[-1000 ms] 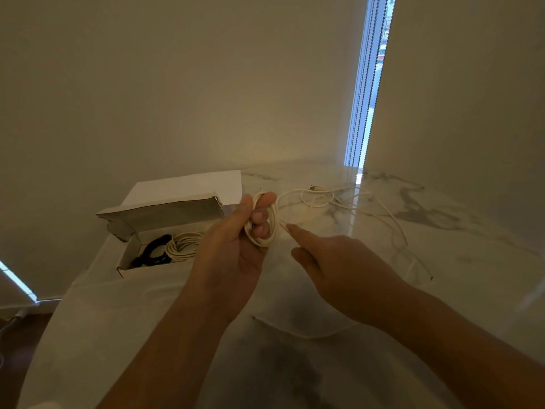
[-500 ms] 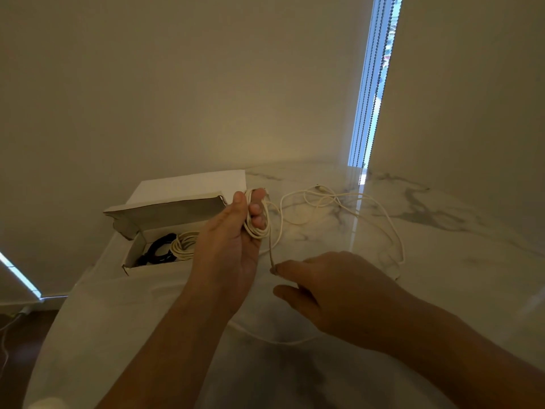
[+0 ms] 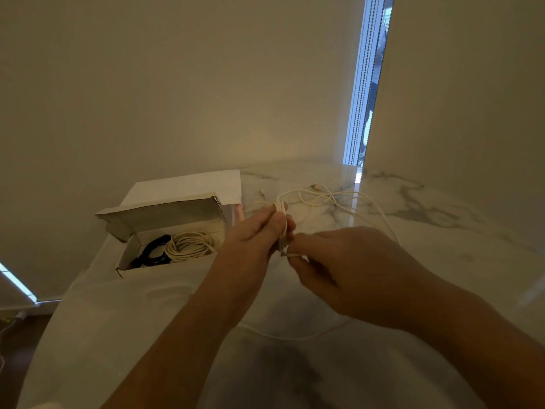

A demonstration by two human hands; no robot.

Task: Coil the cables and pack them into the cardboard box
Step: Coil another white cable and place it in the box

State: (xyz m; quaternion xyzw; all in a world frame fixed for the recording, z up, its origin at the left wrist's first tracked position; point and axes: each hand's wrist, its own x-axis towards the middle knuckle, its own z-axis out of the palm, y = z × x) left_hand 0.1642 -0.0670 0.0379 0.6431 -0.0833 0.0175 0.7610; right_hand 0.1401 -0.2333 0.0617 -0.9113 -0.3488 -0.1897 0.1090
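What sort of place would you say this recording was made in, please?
Probably a room in a home or office: a polished marble-look tabletop set against plain walls, with bead-chain vertical blinds at a narrow window.

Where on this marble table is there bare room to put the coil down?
The near marble table, between the cardboard box and the left hand, is bare, as is the far right corner. Loose white cable clutters the middle behind both hands, and one strand crosses below the right hand.

White cable (image 3: 321, 199), black cable (image 3: 152, 251), cream coil (image 3: 188, 246), pale grey-brown box (image 3: 165, 214), white grey-veined marble table (image 3: 413, 208)
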